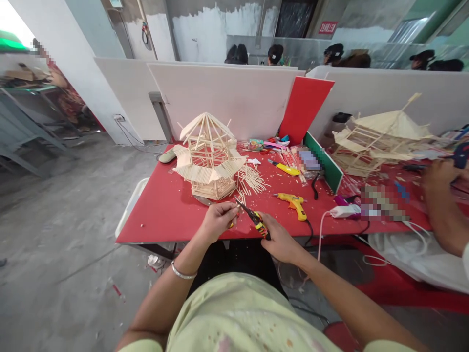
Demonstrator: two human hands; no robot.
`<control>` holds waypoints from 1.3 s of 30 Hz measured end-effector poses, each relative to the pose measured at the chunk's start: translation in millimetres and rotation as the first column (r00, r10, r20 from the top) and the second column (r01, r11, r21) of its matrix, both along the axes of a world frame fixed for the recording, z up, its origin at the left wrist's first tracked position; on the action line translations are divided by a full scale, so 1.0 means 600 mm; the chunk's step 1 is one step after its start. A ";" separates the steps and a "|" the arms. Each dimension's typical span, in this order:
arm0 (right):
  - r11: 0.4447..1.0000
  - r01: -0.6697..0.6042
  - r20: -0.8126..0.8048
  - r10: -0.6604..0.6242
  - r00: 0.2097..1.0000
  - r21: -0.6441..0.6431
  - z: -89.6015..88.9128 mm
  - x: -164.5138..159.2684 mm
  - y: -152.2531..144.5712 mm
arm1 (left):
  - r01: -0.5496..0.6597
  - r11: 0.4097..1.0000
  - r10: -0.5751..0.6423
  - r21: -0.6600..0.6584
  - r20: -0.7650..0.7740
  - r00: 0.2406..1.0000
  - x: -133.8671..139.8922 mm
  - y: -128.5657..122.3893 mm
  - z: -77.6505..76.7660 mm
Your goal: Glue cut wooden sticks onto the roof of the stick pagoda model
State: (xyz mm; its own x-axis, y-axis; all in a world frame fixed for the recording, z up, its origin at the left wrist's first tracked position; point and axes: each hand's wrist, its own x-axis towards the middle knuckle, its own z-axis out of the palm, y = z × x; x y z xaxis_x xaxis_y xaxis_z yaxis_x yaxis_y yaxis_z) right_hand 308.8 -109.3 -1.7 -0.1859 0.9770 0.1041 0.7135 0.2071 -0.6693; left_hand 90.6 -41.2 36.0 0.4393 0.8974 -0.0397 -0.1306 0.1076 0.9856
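Note:
My left hand [219,222] is closed in a pinch at the table's front edge, on what looks like a thin wooden stick [238,208]. My right hand [280,239] is wrapped round pliers [258,222] with black, yellow and red handles. Their dark jaws point up and left, close to the left fingertips; whether they touch the stick I cannot tell. Just beyond my hands stands a pavilion model [210,161] of pale wooden sticks, with a pointed upper roof frame and a slatted lower roof. Loose sticks [253,180] lie scattered at its right side.
On the red table [154,215] lie a yellow glue gun [293,204], a yellow utility knife [287,169] and a power strip [345,211] with cables. A green board [322,161] stands upright. Beyond it are a second wooden model [381,139] and another person's arm [443,210].

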 end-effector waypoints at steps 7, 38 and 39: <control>0.948 -0.127 -0.363 0.014 0.932 -0.290 0.041 -0.009 -0.025 | -0.015 0.970 0.036 0.244 -0.080 0.996 -0.003 0.002 -0.022; 0.993 -0.111 0.653 0.056 0.756 0.044 -0.010 -0.200 0.139 | -0.491 0.853 0.520 -0.176 0.368 0.771 -0.071 -0.021 -0.048; 0.993 -0.116 0.660 0.065 0.748 0.033 -0.011 -0.202 0.144 | -0.507 0.843 0.535 -0.180 0.374 0.757 -0.076 -0.021 -0.049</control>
